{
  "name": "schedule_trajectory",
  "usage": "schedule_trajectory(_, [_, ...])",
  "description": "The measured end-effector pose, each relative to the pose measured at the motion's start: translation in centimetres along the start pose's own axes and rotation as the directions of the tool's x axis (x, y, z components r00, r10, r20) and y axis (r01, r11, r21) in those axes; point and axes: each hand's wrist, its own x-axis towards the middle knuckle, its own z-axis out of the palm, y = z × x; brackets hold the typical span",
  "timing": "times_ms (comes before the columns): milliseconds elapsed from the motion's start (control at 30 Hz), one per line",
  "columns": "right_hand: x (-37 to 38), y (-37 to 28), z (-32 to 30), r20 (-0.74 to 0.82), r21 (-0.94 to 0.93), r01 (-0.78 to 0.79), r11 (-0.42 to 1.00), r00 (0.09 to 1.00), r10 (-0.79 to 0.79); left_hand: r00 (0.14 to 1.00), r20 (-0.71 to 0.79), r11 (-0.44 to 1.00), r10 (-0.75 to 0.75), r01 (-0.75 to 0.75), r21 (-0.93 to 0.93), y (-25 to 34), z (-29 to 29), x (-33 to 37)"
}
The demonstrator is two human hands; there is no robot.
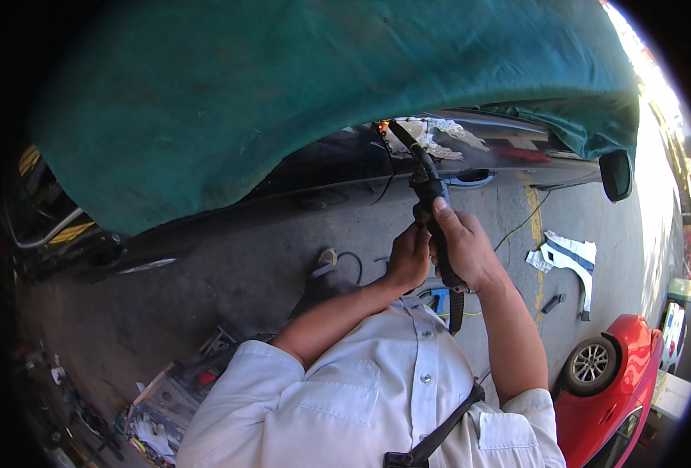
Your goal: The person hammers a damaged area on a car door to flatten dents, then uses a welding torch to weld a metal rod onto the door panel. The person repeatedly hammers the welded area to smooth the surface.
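Welding torch: black, slanting up from the hands, its tip by an orange glow near the left edge of a bare-metal patch on the dark car's side.
Right hand: wrapped around the torch handle, thumb along the top.
Left hand: curled against the handle's left side, fingertips hidden.
Cover: teal sheet draped over the dark car.
Floor: pale fender panel lying beyond a red car.

Grey floor, white panel, black object
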Motion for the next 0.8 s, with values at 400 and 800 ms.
schedule_trajectory(400, [-2.5,1.9,-0.7,0.001,-0.075,-0.127,0.989,0.992,0.128,0.987,-0.050,0.986,0.152,-0.148,0.074,0.3,0.4,-0.1])
schedule_trajectory(800, [-1.7,1.7,-0.3,0.002,-0.158,-0.115,0.981,0.993,0.117,0.988,-0.048,0.989,0.143,-0.141,0.042,-1.1,0.0,0.2])
